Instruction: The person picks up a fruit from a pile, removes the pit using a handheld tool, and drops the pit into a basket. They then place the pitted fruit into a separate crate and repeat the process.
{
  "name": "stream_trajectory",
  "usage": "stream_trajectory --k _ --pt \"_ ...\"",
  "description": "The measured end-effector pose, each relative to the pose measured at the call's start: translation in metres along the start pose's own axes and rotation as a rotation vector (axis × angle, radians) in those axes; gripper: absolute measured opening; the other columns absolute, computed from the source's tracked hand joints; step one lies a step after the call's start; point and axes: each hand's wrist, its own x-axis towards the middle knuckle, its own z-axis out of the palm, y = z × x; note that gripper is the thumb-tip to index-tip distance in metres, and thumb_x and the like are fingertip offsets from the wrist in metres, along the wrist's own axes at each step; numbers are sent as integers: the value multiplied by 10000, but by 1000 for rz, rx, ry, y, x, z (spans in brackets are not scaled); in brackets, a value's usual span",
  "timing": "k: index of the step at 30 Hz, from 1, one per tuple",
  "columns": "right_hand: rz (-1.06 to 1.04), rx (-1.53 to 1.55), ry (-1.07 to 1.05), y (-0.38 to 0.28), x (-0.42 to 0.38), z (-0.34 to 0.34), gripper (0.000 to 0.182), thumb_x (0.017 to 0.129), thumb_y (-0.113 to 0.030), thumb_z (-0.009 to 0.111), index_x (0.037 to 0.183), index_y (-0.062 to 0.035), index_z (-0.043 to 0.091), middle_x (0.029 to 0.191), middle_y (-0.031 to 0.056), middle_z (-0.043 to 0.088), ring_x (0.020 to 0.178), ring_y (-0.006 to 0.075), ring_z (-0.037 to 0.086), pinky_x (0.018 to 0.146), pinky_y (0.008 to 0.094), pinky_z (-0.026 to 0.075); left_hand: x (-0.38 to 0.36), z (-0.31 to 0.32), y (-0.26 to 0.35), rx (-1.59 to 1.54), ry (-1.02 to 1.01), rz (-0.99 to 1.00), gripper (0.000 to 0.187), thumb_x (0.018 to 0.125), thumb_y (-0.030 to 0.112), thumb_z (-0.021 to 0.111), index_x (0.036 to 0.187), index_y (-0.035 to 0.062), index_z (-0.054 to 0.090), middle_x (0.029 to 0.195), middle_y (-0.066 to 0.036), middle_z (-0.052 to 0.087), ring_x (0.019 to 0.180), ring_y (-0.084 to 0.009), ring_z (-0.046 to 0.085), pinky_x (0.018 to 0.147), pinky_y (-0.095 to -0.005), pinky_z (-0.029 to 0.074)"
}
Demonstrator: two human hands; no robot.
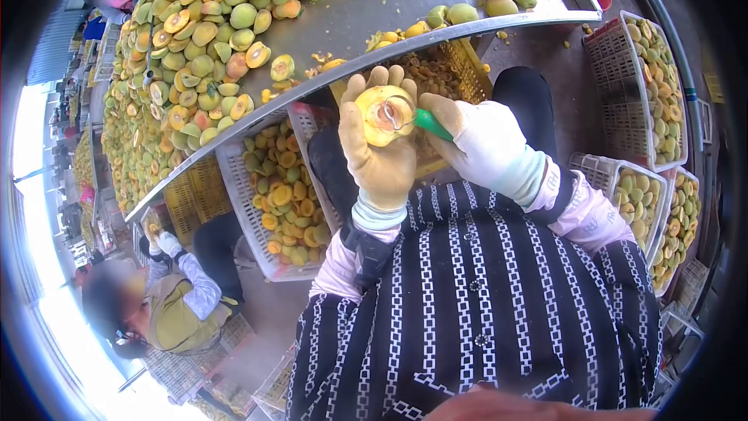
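Note:
My left hand, in a tan-palmed glove, cups a yellow peach half with its cut face turned up toward me. My right hand, in a white glove, grips a pitting spoon by its green handle. The spoon's curved metal loop lies at the reddish centre of the cut face. Whether a stone is still inside cannot be made out. Both hands are above my lap, close to the edge of the metal table.
Halved peaches are heaped on the metal table. A yellow crate with scraps sits beneath its edge. To the left is a white crate of peach halves; more full crates stand right. A co-worker sits at left.

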Motion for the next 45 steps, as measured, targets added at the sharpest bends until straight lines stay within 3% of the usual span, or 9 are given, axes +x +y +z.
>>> stream_trajectory --k 11,25,31,36,37,38,40,44,45 --pt "-69 -167 -81 2 -1 10 174 818 -132 600 920 -50 484 636 104 610 555 297 630 468 396 490 -11 7 0 76 22 43 394 997 335 452 1244 39 536 1237 -152 581 1174 -329 542 1032 -495 435" --pt "26 15 -236 -7 -8 23 264 809 -157 644 951 -34 459 657 154 622 602 348 641 519 418 515 -19 -1 5 270 69 106 382 1004 315 450 1225 9 507 1166 -174 592 1101 -330 582 952 -470 497" --pt "124 264 -320 -8 -9 21 261 827 -134 611 978 -2 443 665 161 604 613 327 642 542 394 511 -12 4 12 497 117 24 368 1011 310 427 1141 -20 529 1059 -196 627 929 -314 660 797 -411 571" --pt "604 1082 -744 5 5 14 286 796 -83 563 1047 -3 450 626 71 559 446 162 569 416 291 473 0 -5 19 568 103 -166 365 1002 298 451 1106 -40 543 999 -198 648 858 -297 678 753 -385 577" --pt "589 995 -735 4 7 12 260 799 -66 545 1034 -4 450 645 57 570 402 141 545 366 254 444 2 -12 18 615 81 -206 365 999 297 458 1107 -41 542 996 -198 648 852 -296 679 750 -382 577" --pt "639 767 -724 0 10 8 281 810 -116 557 1045 4 460 659 117 595 464 205 601 436 317 495 5 -17 17 661 59 -243 365 997 296 464 1107 -43 541 994 -197 648 847 -296 679 747 -378 577" --pt "340 350 -480 6 0 25 329 829 -184 594 1071 3 474 709 189 624 571 297 649 546 385 531 8 -20 16 658 74 -257 371 995 304 472 1107 -43 541 1008 -192 645 865 -294 677 766 -373 572" --pt "242 58 -337 6 -5 28 374 838 -244 621 1085 1 485 754 212 639 676 356 657 631 421 531 7 -25 11 458 79 -293 394 1013 327 425 1149 -30 521 1080 -180 624 952 -304 654 843 -389 548" --pt "224 19 -343 5 -3 25 346 840 -226 627 1071 -11 485 748 204 635 678 356 654 604 419 523 2 -16 7 503 67 -151 408 1021 338 394 1169 -25 509 1076 -178 622 961 -312 651 850 -399 544"
